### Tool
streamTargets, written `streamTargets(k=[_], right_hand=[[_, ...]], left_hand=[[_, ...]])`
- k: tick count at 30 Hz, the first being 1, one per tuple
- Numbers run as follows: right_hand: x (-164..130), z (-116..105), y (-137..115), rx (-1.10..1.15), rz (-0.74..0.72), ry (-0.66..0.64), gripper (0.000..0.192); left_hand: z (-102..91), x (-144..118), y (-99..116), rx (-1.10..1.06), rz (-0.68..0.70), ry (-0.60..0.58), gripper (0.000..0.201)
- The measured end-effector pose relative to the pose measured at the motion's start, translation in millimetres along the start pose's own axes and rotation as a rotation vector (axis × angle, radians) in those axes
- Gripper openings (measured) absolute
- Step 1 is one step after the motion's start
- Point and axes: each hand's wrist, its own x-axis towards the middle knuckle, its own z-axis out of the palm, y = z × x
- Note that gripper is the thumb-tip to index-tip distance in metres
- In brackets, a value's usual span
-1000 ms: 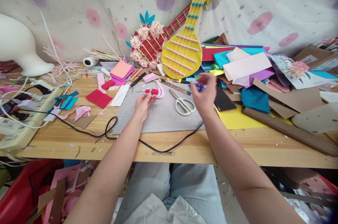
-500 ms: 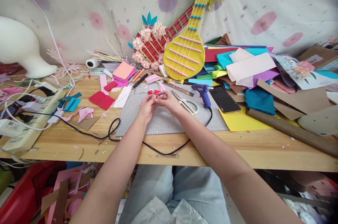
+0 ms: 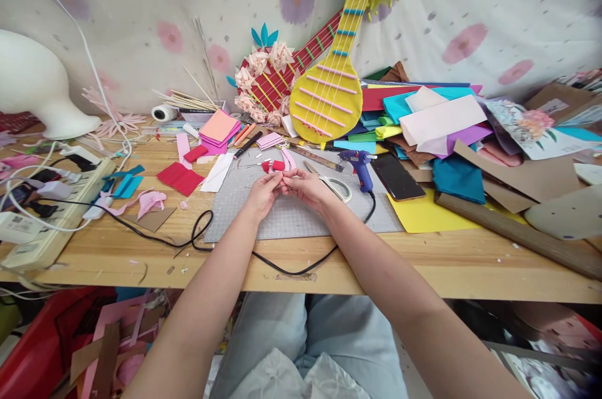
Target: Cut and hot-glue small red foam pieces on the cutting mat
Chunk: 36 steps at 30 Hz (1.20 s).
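My left hand and my right hand meet fingertip to fingertip above a grey cutting mat. Both are closed in a pinch; whatever lies between the fingers is too small or hidden to name. Just beyond them on the mat rests a small red piece with white bits, beside a curved pink strip. White-handled scissors lie close to the right hand. Farther right, a blue glue gun stands on the mat, its black cord running toward me.
A black phone lies on yellow paper at right, before piled coloured sheets. Red crepe paper and a power strip are at left. A yellow paper lute leans at the back.
My joined hands have come slightly nearer to me, so more of the red piece and the pink strip shows. The fingers stay pinched together. The view has shifted a little.
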Motion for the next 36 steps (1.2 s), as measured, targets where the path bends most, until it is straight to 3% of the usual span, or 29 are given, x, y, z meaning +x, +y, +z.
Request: streamTargets(k=[4, 9, 13, 18, 22, 24, 29, 36], right_hand=[[-4.3, 3.5, -3.6, -0.080, 0.051, -0.062, 0.020], [-5.3, 5.0, -2.1, -0.209, -0.016, -0.108, 0.025], [-3.4, 3.5, 0.6, -0.228, -0.056, -0.101, 0.030], [-2.3, -0.5, 0.6, -0.226, -0.029, -0.092, 0.029], [-1.9, -2.0, 1.0, -0.190, -0.013, -0.102, 0.031], [-1.6, -2.3, 1.6, -0.184, 0.004, -0.132, 0.033], [-0.1, -3.5, 4.7, -0.198, 0.026, -0.189, 0.033], [0.7, -3.0, 7.2, -0.249, -0.015, -0.121, 0.032]], left_hand=[[0.5, -0.1, 0.6, -0.008, -0.001, 0.066, 0.017], [2.1, -0.4, 1.3, -0.022, 0.043, 0.122, 0.017], [1.2, -0.3, 1.0, 0.003, 0.051, 0.074, 0.022], [-0.5, -0.5, 3.6, -0.008, -0.037, 0.011, 0.035], [-1.0, -1.2, 2.8, 0.044, -0.020, -0.041, 0.029], [-1.4, -0.9, 1.4, 0.067, -0.006, -0.027, 0.026], [-1.4, 1.1, -0.7, 0.050, 0.060, 0.137, 0.015], [2.2, -3.0, 1.3, 0.063, 0.056, 0.054, 0.025]])
